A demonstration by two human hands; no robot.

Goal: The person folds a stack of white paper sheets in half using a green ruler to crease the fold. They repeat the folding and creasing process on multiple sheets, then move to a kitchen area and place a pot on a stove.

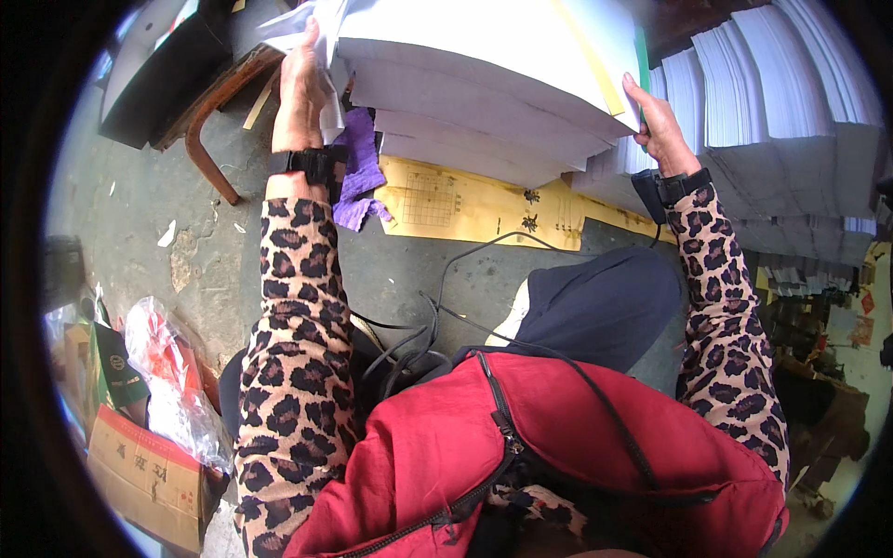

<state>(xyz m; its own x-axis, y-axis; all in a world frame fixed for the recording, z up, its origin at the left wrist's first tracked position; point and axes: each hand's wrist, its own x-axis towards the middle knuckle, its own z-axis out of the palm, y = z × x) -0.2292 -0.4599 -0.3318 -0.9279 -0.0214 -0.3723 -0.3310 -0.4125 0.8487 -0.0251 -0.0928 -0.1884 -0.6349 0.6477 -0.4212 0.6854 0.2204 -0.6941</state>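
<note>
In front of me rises a tall stack of white paper sheets [474, 84], its top overexposed. A yellow strip [593, 63] lies on the top near its right side. My left hand [301, 104] is at the stack's left, gripping crumpled white sheeting [335, 28]; whether that is paper or plastic I cannot tell. At the near right corner is my right hand [663, 129], thumb against the stack's edge and fingers curled below. A green edge [642, 63] shows beside that thumb. What the right fingers grip is partly hidden.
More paper stacks [760, 77] stand at the right. Yellow printed sheets [481, 202] and purple cloth [359, 167] lie under the stack's near side. A bent brown furniture leg [209, 146], a cardboard box [143, 474] and plastic bags [167, 370] are left. A black cable [436, 300] crosses my lap.
</note>
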